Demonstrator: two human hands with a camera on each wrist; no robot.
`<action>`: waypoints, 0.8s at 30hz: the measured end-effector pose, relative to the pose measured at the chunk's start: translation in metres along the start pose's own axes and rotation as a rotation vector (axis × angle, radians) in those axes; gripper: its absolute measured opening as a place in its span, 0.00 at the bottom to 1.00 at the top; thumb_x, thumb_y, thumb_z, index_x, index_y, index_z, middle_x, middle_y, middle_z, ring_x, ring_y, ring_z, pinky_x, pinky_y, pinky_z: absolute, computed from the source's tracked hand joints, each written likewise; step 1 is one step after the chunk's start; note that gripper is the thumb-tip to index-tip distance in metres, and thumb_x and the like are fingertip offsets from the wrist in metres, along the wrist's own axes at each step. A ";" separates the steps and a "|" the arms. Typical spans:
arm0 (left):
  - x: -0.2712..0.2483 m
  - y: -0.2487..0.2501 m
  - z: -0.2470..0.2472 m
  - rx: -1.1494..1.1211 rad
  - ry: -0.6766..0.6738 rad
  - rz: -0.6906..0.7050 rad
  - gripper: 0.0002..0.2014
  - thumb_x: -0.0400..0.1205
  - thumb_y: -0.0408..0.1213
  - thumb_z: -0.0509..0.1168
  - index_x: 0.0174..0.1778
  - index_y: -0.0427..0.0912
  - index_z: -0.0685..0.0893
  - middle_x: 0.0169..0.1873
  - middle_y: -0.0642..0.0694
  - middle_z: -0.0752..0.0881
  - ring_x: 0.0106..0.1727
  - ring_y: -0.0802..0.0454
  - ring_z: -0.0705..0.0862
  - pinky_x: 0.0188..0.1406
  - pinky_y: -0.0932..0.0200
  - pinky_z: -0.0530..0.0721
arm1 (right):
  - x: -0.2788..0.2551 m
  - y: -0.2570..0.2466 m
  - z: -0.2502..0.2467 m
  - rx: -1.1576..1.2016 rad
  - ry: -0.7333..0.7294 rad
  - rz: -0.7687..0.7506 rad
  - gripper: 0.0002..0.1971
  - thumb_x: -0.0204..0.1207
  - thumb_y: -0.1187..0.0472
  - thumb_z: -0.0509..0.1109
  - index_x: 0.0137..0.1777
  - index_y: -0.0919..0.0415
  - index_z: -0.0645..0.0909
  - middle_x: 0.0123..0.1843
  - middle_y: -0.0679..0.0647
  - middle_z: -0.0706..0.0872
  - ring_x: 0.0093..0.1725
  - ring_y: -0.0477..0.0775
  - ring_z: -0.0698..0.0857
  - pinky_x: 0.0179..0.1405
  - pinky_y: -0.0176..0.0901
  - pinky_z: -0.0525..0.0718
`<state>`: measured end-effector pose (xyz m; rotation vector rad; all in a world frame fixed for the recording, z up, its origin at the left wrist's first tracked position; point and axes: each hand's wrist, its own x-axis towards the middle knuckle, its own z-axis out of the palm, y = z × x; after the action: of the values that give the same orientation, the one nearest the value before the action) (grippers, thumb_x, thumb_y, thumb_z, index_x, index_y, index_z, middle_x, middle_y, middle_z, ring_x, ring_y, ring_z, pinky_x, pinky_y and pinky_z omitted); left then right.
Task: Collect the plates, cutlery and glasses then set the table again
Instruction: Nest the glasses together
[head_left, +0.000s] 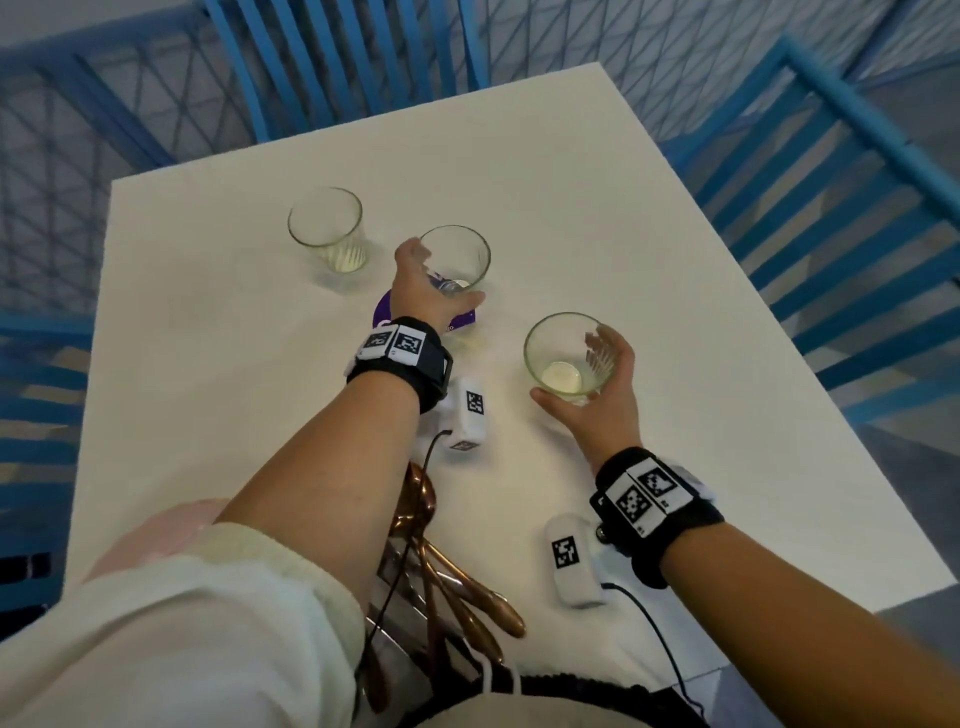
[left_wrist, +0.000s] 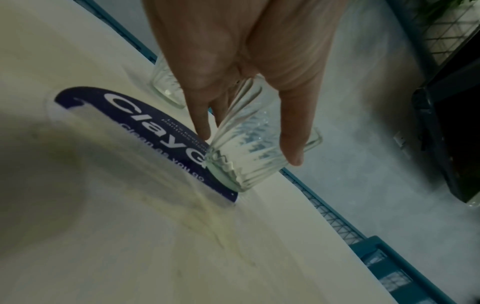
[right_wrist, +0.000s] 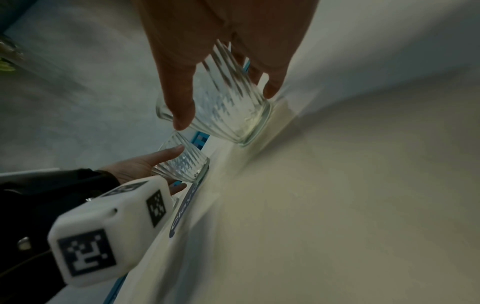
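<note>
Three ribbed clear glasses stand on the white table (head_left: 571, 182). My left hand (head_left: 444, 273) grips the middle glass (head_left: 460, 254), whose base sits on a purple coaster (head_left: 387, 314); the left wrist view shows the thumb and fingers of this hand (left_wrist: 249, 147) curled round that glass (left_wrist: 246, 160). My right hand (head_left: 571, 364) grips the near right glass (head_left: 561, 353), and in the right wrist view the hand (right_wrist: 226, 106) wraps the glass (right_wrist: 228, 119) just above its base. The far left glass (head_left: 326, 228) stands free.
Copper-coloured cutlery (head_left: 447, 587) lies bunched at the table's near edge beside a pink plate (head_left: 156, 525), which my left arm partly hides. Blue slatted chairs (head_left: 841, 218) ring the table on the far, left and right sides.
</note>
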<state>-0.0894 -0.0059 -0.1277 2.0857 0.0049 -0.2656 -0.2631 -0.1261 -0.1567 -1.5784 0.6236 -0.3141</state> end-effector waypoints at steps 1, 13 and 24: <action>0.001 -0.001 0.000 -0.011 0.007 0.010 0.43 0.66 0.33 0.80 0.74 0.38 0.63 0.71 0.45 0.75 0.71 0.48 0.75 0.64 0.65 0.71 | 0.002 0.000 0.000 -0.003 -0.001 -0.009 0.47 0.54 0.66 0.83 0.73 0.55 0.62 0.66 0.47 0.73 0.68 0.46 0.73 0.71 0.42 0.72; -0.016 0.039 -0.059 -0.389 0.018 0.219 0.35 0.64 0.25 0.80 0.61 0.42 0.68 0.56 0.45 0.80 0.55 0.53 0.81 0.57 0.64 0.83 | 0.016 -0.020 0.032 -0.122 -0.142 -0.057 0.45 0.57 0.67 0.84 0.73 0.57 0.64 0.64 0.46 0.75 0.66 0.46 0.75 0.67 0.39 0.74; -0.055 0.020 -0.078 -0.018 -0.257 0.356 0.44 0.59 0.35 0.84 0.71 0.38 0.70 0.60 0.52 0.78 0.61 0.61 0.79 0.60 0.78 0.74 | 0.015 -0.042 0.070 -0.179 -0.243 -0.072 0.45 0.57 0.62 0.85 0.72 0.55 0.64 0.58 0.41 0.78 0.60 0.46 0.80 0.66 0.49 0.81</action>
<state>-0.1261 0.0560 -0.0626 1.9791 -0.5112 -0.3100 -0.2045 -0.0764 -0.1262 -1.7806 0.4157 -0.1184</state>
